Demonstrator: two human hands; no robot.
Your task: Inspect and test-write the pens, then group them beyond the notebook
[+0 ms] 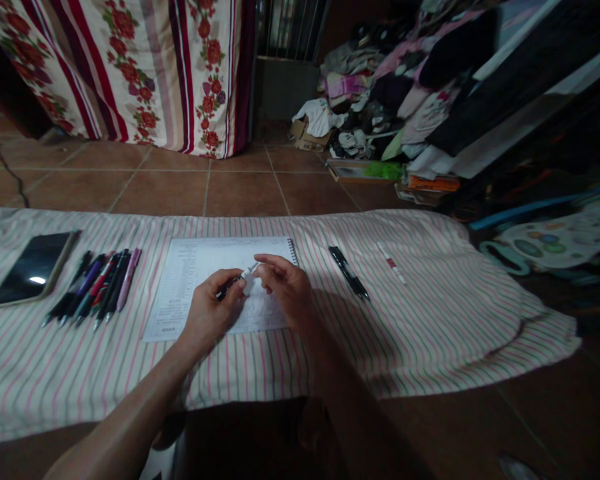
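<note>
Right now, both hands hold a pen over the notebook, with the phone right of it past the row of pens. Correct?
No: the head view shows the phone left of the notebook, past the row of pens. The left hand and right hand hold the pen.

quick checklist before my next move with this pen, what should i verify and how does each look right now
1. Pen gripped by both hands: ok. The left hand pinches the dark barrel and the right hand pinches the white end.
2. Hands above the notebook: ok. The page lies flat beneath them.
3. White end attached or pulled off: cannot tell. The fingers hide the joint.
4. Row of pens left of the notebook, apart from the hands: ok.
5. Two black pens on the cloth, apart from the right hand: ok.
</note>
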